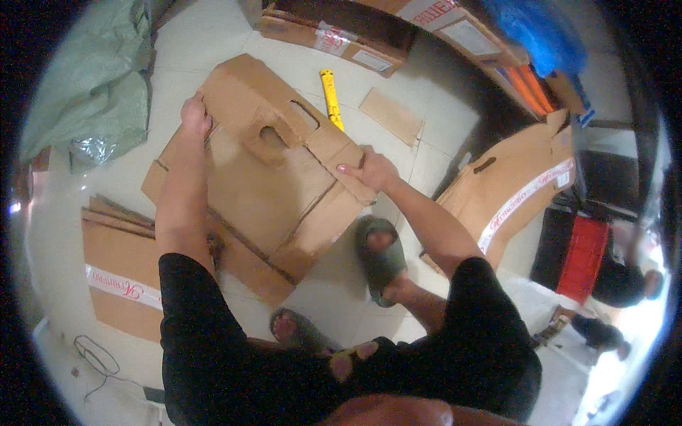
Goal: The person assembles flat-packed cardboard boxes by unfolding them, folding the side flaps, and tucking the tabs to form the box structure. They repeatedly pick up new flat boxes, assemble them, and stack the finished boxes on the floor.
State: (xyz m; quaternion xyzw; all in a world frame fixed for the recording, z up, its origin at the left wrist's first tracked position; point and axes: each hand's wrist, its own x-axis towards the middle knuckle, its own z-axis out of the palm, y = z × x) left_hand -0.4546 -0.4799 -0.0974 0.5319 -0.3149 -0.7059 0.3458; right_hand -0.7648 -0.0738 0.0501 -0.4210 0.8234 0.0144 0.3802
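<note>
Both of my hands grip an unfolded brown cardboard box (234, 170) tilted over the floor before me. It has raised side flaps, a slot and a roundish cutout near its far right side. My left hand (196, 117) is closed on its far left edge, the fingers partly hidden. At the right corner my right hand (371, 171) is closed on the board, its thumb lying on top. Just past the far right edge lies a long, narrow yellow tool (329, 96), partly covered by the board; its exact kind does not show.
Flattened cardboard (121, 277) lies at the left, another taped carton (518, 177) at the right. A small cardboard piece (392, 116) is on the floor. Boxes (334, 41) stand at the back, a green sheet (99, 85) far left. A thin cable (99, 358) coils at lower left.
</note>
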